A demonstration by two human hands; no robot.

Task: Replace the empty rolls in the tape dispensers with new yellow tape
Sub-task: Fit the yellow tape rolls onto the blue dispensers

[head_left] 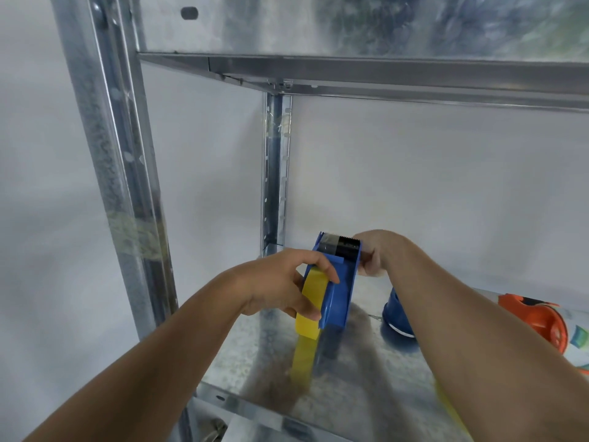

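The left hand (280,282) curls around a roll of yellow tape (310,303), thumb on the near side and fingers arched over the top, the fingertips reaching onto the blue tape dispenser (336,291). The roll stands on edge against the left side of the dispenser; whether it is already seated inside it cannot be told. Both are held just above the metal shelf (350,378), and their yellow and blue reflections show in the shiny surface beneath them.

The right hand (377,253) grips the far right end of the dispenser, just beside its black toothed cutter (347,245). Its fingers are bent down and inward around the edge of the blue body, though the fingertips are hidden behind the hand itself.

To the right of the held dispenser, partly hidden behind the right forearm, a second blue object (396,317) rests on the shelf; its shape is too covered to name surely. Farther right lies an orange tape dispenser (535,317), on something white with coloured print. A smear of yellow shows at the near right edge of the shelf, blurred. Steel shelf posts (275,167) rise at the left and in the far corner, with another shelf overhead against a pale wall.
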